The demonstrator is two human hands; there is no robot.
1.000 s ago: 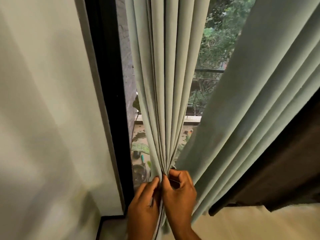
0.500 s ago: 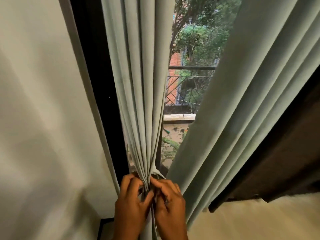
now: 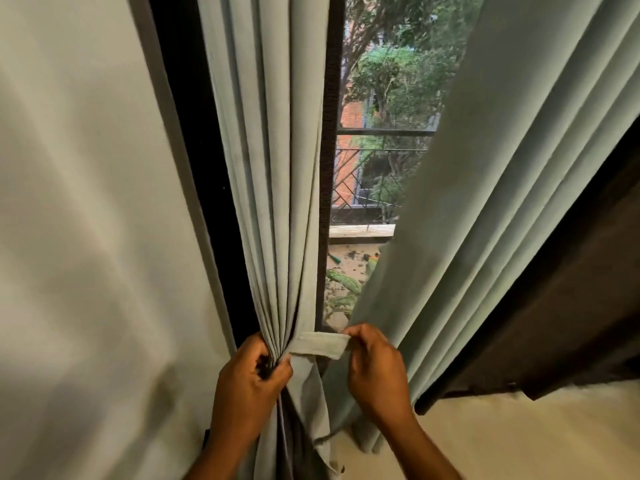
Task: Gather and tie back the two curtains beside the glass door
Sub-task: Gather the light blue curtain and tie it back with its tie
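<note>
A pale green curtain (image 3: 270, 188) hangs in gathered folds just left of the glass door (image 3: 381, 161). My left hand (image 3: 252, 382) grips its bunched folds low down. A short tie-back strap (image 3: 320, 345) of the same cloth sticks out to the right from the bundle, and my right hand (image 3: 377, 368) pinches its free end between thumb and fingers. The second pale green curtain (image 3: 485, 202) slants down on the right, loose, with a dark brown lining (image 3: 571, 323) showing behind it.
A white wall (image 3: 86, 237) fills the left side, edged by the black door frame (image 3: 194, 168). Through the glass are a balcony railing, trees and a brick building. A cream floor (image 3: 519, 434) lies at lower right.
My two hands were together on the gathered curtain; my right hand has now drawn away to the right, pulling the strap out flat. The view has shifted right and upward.
</note>
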